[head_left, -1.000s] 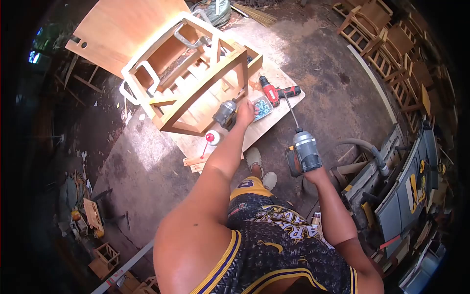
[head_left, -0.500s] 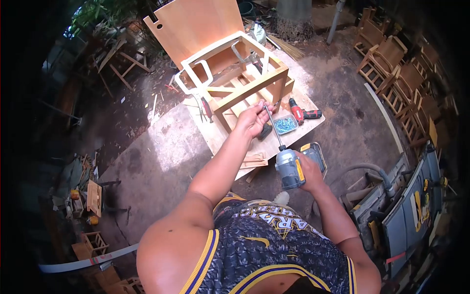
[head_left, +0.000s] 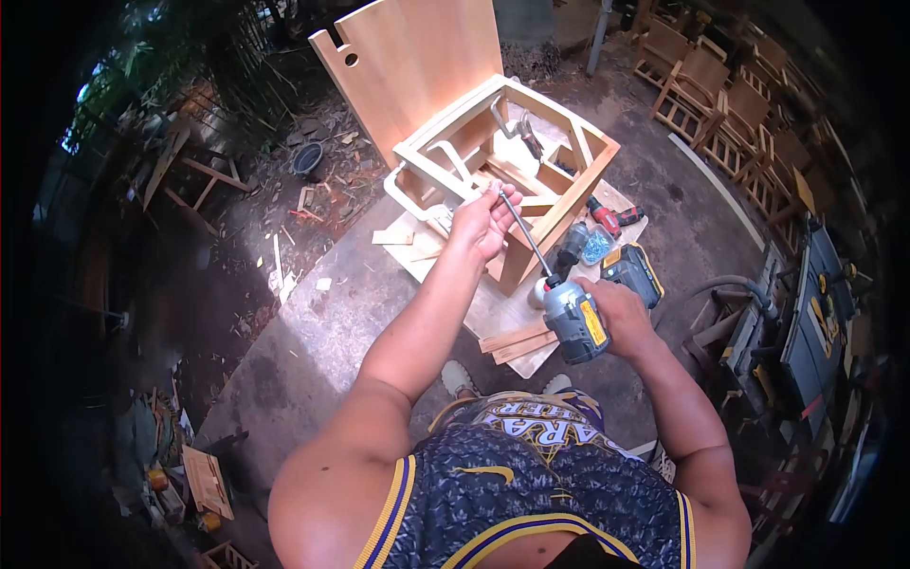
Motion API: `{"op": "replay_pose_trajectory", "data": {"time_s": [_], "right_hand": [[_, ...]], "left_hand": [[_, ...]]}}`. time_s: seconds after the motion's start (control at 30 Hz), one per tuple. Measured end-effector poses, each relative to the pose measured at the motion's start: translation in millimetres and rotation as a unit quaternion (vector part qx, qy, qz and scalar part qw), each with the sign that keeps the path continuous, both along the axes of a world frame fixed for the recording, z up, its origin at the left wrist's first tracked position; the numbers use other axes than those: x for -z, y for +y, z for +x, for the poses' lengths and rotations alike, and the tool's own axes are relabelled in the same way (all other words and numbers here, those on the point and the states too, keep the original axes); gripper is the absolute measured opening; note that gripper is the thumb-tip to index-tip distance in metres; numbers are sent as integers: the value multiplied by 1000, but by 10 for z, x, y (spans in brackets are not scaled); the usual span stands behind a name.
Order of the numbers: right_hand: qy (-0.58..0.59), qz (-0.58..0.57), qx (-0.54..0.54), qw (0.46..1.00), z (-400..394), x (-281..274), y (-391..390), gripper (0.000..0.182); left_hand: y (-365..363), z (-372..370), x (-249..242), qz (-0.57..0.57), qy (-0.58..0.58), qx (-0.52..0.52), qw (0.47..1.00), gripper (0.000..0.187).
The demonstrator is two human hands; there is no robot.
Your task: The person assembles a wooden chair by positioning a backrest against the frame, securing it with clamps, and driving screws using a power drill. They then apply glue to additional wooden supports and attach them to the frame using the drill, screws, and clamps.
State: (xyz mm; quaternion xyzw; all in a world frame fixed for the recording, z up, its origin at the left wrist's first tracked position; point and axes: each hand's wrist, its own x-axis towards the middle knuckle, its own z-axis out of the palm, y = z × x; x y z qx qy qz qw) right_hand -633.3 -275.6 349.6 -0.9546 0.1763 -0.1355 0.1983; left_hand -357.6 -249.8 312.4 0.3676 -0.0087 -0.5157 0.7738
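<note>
A grey and yellow cordless impact driver (head_left: 580, 320) is gripped in the closed right hand (head_left: 616, 316), near the middle of the scene. Its long thin metal bit (head_left: 520, 232) is pinched at the far tip by the closed fingers of the left hand (head_left: 482, 220). Just beyond, an unfinished pale wooden chair frame (head_left: 517, 152) is laid on a flat plywood surface (head_left: 500, 305), with a red drill (head_left: 611, 217) to the right.

1. Your left hand (head_left: 483, 223) works tight against the wooden chair frame (head_left: 512, 161), whose rails crowd it.
2. The red drill (head_left: 611, 216) and screw tray (head_left: 595, 245) block the board's right side.
3. The concrete floor (head_left: 322, 322) to your left lies open.
</note>
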Motion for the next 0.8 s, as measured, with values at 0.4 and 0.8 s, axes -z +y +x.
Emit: {"op": "replay_pose_trajectory", "data": {"time_s": [0.4,0.8], "right_hand": [[24,-45,24,998,245,-135,72,47],[145,-172,212,951,2212,13,-557,18]], "left_hand": [[-24,354,-43,13,-215,34,976,18],[-2316,1978,657,95,-359,196,908,17]]}}
